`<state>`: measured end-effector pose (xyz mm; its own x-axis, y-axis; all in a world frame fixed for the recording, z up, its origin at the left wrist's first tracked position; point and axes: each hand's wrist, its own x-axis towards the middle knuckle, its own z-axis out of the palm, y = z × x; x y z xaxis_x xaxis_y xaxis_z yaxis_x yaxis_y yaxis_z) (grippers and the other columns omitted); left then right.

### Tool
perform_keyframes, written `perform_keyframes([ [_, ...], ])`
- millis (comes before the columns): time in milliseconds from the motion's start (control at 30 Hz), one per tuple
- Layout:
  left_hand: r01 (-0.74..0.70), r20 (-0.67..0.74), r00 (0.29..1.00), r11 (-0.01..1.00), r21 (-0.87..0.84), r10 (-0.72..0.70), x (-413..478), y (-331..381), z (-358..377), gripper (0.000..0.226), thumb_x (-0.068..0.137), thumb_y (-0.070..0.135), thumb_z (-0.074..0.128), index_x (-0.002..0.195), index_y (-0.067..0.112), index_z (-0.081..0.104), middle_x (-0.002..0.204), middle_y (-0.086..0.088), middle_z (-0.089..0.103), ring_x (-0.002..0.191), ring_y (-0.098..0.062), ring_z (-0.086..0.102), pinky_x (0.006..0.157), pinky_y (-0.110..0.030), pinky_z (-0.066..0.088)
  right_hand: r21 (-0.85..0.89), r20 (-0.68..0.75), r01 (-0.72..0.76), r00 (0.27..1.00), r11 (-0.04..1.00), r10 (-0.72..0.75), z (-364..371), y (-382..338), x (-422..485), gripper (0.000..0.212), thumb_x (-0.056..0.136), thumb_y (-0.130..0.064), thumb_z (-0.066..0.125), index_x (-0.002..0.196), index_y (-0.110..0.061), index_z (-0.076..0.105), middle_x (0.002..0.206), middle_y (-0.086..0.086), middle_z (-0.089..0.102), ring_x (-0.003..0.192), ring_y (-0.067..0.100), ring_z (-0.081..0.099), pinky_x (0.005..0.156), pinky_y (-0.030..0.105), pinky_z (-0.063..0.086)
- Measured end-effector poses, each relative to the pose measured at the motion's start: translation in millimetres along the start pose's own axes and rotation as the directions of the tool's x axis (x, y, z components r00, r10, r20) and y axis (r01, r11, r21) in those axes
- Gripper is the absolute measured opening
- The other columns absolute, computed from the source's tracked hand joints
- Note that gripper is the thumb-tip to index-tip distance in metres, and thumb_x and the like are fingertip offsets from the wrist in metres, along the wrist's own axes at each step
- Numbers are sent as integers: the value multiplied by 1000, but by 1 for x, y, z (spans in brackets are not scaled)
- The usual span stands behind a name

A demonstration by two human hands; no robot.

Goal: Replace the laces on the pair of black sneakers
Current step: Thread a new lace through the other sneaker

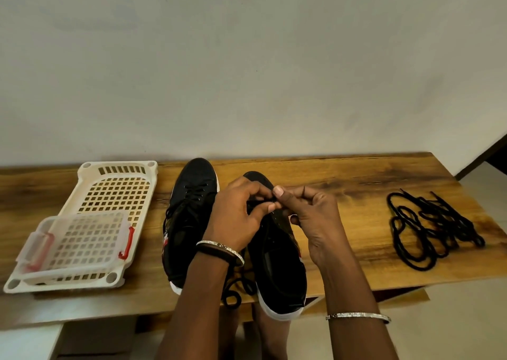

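Two black sneakers with white soles stand side by side on the wooden table (356, 175), toes pointing away. The left sneaker (189, 217) has a black lace threaded through its eyelets. Over the right sneaker (277, 266), my left hand (238, 214) and my right hand (310, 217) meet near the toe end. Both pinch a black lace (267, 203) at the lower eyelets. A loose length of that lace (233, 291) hangs over the table's front edge between the shoes. A pile of black laces (430, 230) lies at the right.
A white perforated plastic basket (109, 195) sits at the table's left, with a smaller clear one with red clips (79, 247) inside it. A plain wall stands behind the table. The table's front edge runs just under the shoe heels.
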<state>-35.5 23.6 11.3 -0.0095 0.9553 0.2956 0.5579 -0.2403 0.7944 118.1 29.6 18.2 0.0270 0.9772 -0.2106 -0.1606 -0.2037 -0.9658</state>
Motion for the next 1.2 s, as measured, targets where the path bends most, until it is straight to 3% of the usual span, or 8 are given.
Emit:
perform_keyframes([
  [167,92,-112,990,991,96,-81,0,2,-1,7,83,25,78,87,30,76,84,14,66,82,0,61,71,-18,49,-108,15,1,1000,994,0,-3,3,2,23,83,-33,81,88,-12,76,78,5,72,68,13,60,58,22,49],
  [267,262,-152,960,948,180,-236,-2,2,-3,7,84,31,74,80,37,72,82,19,65,76,5,59,62,-17,45,-375,55,-12,998,927,35,-12,3,3,19,82,-28,82,96,-20,73,89,1,70,72,6,63,57,15,47],
  [433,316,-115,948,920,233,-296,-3,4,-5,3,84,40,73,81,40,74,82,20,66,70,7,58,59,-21,46,-561,179,-51,967,826,181,-21,3,0,36,75,-20,84,106,-26,67,106,0,63,85,16,66,73,29,57],
  [533,320,-57,947,909,268,-317,-4,6,-2,3,83,42,73,79,41,73,79,20,66,73,0,62,60,-24,51,-605,203,-5,966,796,161,-21,2,-1,42,74,-14,83,110,-26,64,105,-2,62,78,11,63,67,25,56],
  [633,320,-28,945,907,272,-325,-4,8,3,4,81,43,73,78,41,73,77,19,66,71,-1,62,59,-23,51,-736,205,73,971,673,119,-19,5,1,44,75,-14,81,113,-23,62,100,-4,60,71,8,58,59,18,46],
  [900,366,-65,926,842,396,-372,-3,10,9,7,82,36,69,75,33,70,85,14,66,72,-7,63,56,-24,50,-721,178,124,984,682,10,-19,14,6,23,86,-18,67,104,-31,71,92,-9,68,78,15,69,77,44,61],
  [1100,345,-5,930,871,350,-367,-2,6,13,5,85,35,73,80,33,74,88,14,64,74,-4,61,63,-26,54,-673,148,58,987,737,57,-19,15,7,21,80,-29,62,94,-41,71,92,-13,69,85,14,70,82,48,59],
  [1200,345,-2,928,859,378,-372,-2,7,16,3,86,36,73,84,34,74,91,14,67,82,-7,64,67,-28,55,-634,144,23,986,773,89,-21,16,7,21,85,-23,64,92,-41,73,92,-12,69,89,15,70,85,48,59],
])
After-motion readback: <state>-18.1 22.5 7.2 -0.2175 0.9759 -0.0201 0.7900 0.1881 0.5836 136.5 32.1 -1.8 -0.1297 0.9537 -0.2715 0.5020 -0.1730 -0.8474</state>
